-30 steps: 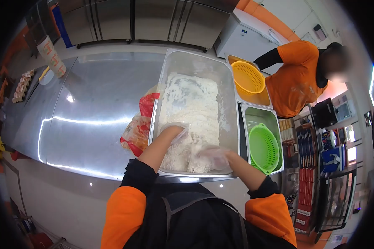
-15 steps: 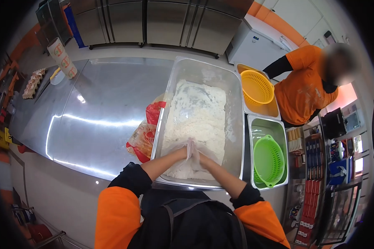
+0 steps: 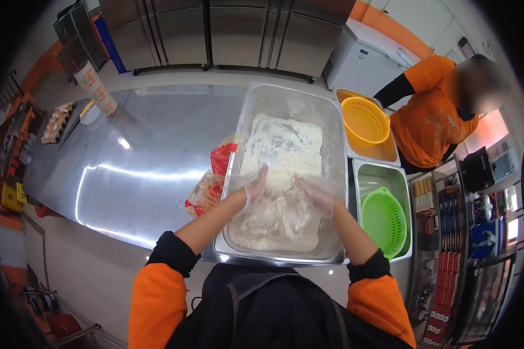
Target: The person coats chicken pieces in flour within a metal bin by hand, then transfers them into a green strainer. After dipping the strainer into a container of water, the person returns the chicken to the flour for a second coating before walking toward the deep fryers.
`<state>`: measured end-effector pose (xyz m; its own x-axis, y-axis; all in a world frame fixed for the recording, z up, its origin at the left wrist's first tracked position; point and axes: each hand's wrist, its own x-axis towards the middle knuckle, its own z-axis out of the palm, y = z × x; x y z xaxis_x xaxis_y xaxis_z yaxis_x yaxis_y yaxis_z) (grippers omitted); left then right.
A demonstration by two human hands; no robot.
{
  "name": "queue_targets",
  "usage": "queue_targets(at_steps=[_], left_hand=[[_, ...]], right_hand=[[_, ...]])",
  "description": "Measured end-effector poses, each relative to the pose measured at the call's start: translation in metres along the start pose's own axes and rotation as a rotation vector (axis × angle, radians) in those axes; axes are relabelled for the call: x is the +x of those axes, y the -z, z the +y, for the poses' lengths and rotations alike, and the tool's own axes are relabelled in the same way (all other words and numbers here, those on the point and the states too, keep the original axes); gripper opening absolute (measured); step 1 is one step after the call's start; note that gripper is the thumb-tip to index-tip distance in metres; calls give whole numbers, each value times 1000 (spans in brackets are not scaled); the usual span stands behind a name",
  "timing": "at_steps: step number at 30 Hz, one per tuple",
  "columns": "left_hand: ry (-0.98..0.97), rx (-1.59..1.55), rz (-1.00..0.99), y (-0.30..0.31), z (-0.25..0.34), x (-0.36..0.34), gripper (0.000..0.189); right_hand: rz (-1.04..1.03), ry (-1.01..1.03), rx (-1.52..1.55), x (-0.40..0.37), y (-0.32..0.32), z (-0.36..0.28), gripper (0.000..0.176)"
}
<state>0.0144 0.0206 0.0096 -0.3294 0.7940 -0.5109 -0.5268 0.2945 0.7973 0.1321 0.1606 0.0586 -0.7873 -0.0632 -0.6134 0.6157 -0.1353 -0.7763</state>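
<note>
A large metal tub (image 3: 254, 99) holds a layer of white flour (image 3: 273, 142), with paler, lumpy pieces blurred by motion between my hands. My left hand (image 3: 257, 185), in a clear plastic glove, is over the left half of the tub, fingers apart and pointing up and inward. My right hand (image 3: 313, 195), gloved too, is over the right half with its fingers spread toward the middle. Neither hand is closed round anything. Some flour-coated pieces (image 3: 282, 215) seem to be falling or tumbling between them; their shape is smeared.
Left of the tub, a red and clear plastic bag (image 3: 206, 192) lies on the steel table (image 3: 151, 134). At right are a yellow basket (image 3: 365, 120) and a green basket (image 3: 384, 224) in metal pans. A person in orange (image 3: 431, 116) stands beyond them.
My hands were together low in the tub; now they are apart and farther forward, with flour and pieces loose between them. The view has shifted slightly.
</note>
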Motion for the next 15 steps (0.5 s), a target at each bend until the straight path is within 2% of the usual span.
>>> queue_targets(at_steps=[1, 4, 5, 7, 9, 11, 12, 14, 15], left_hand=[[-5, 138, 67, 3, 10, -6, 71], [-18, 474, 182, 17, 13, -12, 71], [-19, 572, 206, 20, 12, -12, 71], [-124, 616, 305, 10, 14, -10, 70], [-157, 746, 326, 7, 10, -14, 69], [-142, 972, 273, 13, 15, -16, 68], [-41, 1066, 179, 10, 15, -21, 70], [160, 1238, -3, 3, 19, -35, 73], [165, 1282, -13, -1, 15, -43, 72]], right_hand=[[-5, 35, -38, 17, 10, 11, 47], [209, 329, -211, 90, 14, 48, 40], [300, 227, -488, 100, 4, 52, 38], [281, 125, -747, 103, -13, 59, 35], [64, 114, -703, 90, -26, 74, 34], [-45, 98, -278, 64, -21, 77, 33], [-98, 91, -66, 49, -17, 75, 33], [-30, -3, -226, 14, -19, 45, 35], [3, -46, -303, 4, -17, 37, 37]])
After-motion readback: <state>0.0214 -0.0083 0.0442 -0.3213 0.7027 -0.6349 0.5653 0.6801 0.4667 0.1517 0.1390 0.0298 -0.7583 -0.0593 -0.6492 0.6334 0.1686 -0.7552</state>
